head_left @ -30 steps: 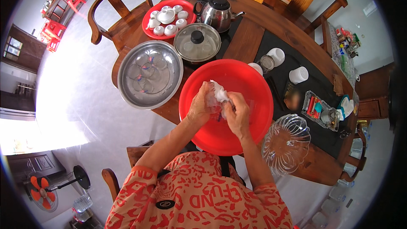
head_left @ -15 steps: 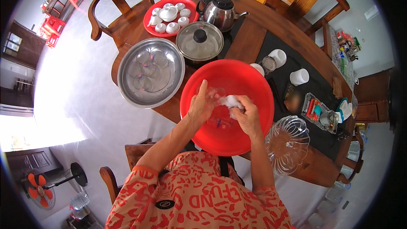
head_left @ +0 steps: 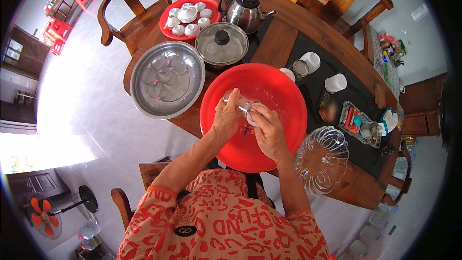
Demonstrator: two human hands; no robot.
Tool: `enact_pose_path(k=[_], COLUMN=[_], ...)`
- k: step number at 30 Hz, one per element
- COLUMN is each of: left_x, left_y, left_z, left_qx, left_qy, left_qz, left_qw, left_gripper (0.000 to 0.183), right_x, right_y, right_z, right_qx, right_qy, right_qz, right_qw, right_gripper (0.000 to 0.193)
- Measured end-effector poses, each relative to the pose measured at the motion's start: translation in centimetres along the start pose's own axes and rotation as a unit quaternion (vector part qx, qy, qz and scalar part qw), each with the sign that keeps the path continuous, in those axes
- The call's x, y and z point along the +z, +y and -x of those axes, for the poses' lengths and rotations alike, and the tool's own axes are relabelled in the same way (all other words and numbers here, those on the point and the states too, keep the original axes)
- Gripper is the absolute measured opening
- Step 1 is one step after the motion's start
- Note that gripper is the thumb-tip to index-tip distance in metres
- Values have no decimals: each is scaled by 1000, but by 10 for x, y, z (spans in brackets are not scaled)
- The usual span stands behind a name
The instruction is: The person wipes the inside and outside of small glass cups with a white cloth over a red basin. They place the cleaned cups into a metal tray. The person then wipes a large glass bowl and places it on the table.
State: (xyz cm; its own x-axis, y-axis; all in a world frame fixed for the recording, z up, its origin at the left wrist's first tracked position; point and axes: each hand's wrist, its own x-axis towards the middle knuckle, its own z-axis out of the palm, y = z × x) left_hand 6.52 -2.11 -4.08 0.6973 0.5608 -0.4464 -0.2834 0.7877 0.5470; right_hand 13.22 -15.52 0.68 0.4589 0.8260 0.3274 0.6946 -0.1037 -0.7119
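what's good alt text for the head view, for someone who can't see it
A left hand holds a clear glass over a red basin; the right hand holds what looks like a white wad at its end. To the left, a metal basin holds more glasses; beyond it, white cups sit on a red tray.

Red basin (head_left: 289,115), red-patterned orange shirt (head_left: 226,216)

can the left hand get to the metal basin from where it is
Probably yes: the metal basin sits close by on its left, open on top, with seemingly only the red basin's rim between. But the left hand is holding a clear glass.
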Motion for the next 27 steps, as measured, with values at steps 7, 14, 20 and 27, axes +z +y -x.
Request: enact_pose_path(k=[7,14,20,27], left_x=[19,18,-2,-12], left_y=[3,8,56,50], left_z=[15,18,20,16], left_qx=[40,15,-62,116], left_qy=[-27,3,-196,-252], left_qz=[-57,-77,-331,-537], left_qw=[997,997,921,796], left_gripper=[48,27,45,59], right_x=[-7,4,-16,-33], right_y=[-13,4,22,10], right_z=[-10,-7,-5,-16], right_qx=[306,106,169,234], right_qy=[56,24,-12,-169], right_qz=[-497,-147,-277,-334], right_qw=[810,983,946,898], right_gripper=[34,34,29,33])
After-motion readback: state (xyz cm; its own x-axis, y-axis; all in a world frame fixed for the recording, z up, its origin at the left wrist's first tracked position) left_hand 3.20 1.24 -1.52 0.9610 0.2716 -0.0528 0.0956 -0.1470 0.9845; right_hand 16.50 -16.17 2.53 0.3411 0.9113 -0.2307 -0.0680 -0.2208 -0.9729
